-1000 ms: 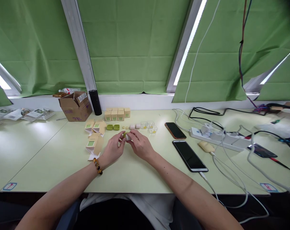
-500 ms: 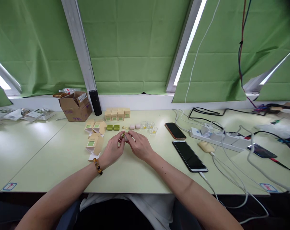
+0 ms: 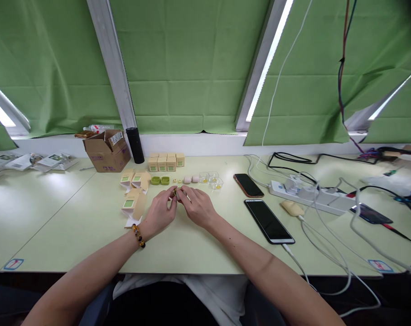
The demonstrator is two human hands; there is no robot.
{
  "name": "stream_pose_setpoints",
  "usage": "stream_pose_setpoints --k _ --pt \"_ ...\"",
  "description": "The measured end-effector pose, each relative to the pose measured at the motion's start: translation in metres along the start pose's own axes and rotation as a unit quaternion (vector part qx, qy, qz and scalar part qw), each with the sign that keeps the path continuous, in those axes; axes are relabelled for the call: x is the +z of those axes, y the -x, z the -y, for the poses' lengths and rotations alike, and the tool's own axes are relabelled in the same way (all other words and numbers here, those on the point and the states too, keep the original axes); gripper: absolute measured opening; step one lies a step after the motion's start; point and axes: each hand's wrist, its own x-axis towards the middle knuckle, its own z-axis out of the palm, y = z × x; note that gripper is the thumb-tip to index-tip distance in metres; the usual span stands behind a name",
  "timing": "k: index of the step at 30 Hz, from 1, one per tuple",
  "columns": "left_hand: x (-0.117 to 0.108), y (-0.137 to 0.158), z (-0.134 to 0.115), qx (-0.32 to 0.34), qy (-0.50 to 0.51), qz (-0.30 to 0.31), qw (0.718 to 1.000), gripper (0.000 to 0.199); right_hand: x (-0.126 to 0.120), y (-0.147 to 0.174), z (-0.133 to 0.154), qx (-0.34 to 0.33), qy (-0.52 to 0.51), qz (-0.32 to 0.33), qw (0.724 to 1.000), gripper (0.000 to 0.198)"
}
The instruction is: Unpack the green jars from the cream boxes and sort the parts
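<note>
Both my left hand (image 3: 161, 211) and my right hand (image 3: 197, 206) pinch one small green piece (image 3: 175, 192) between their fingertips, above the table. Fingers cover most of it, so its exact kind is unclear. Just beyond stand two green square cups (image 3: 160, 180), two tiny pale yellow pieces (image 3: 177, 181), two pale pink cylinders (image 3: 191, 179) and three clear containers (image 3: 213, 177) with yellow bits inside. Left of my left hand lie opened cardboard boxes (image 3: 133, 203) with green labels. A beaded bracelet (image 3: 138, 236) circles my left wrist.
Several small closed boxes (image 3: 166, 162) stand in rows at the back. A brown carton (image 3: 107, 151) and a black cylinder (image 3: 135, 145) stand back left. To the right lie two phones (image 3: 269, 221), a white power strip (image 3: 310, 197) and tangled cables. Plastic packets (image 3: 52, 161) lie far left.
My fingertips have shifted slightly around the small green piece, which both hands still hold. Everything else on the table stays in place.
</note>
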Motion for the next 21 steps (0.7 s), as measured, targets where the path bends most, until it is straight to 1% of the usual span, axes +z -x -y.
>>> stream_pose_setpoints --k 3,6,12,16,21 --pt "0.001 0.0 0.0 0.022 -0.022 -0.011 0.999 0.037 0.0 0.0 0.001 -0.003 -0.001 -0.005 1.0 0.034" --pt "0.0 0.0 -0.003 0.03 -0.029 -0.015 0.999 0.035 0.0 -0.001 0.003 -0.014 0.007 -0.01 1.0 0.031" --pt "-0.004 -0.003 -0.013 -0.004 -0.047 -0.011 0.999 0.029 -0.001 -0.002 0.006 -0.022 0.029 -0.011 0.999 0.028" --pt "-0.005 -0.005 -0.018 -0.007 -0.044 -0.001 0.999 0.029 -0.001 -0.004 0.009 -0.008 0.03 -0.015 0.999 0.031" --pt "-0.005 -0.004 -0.01 0.006 -0.014 -0.009 1.0 0.032 0.0 -0.004 0.006 0.006 0.018 -0.031 0.999 0.029"
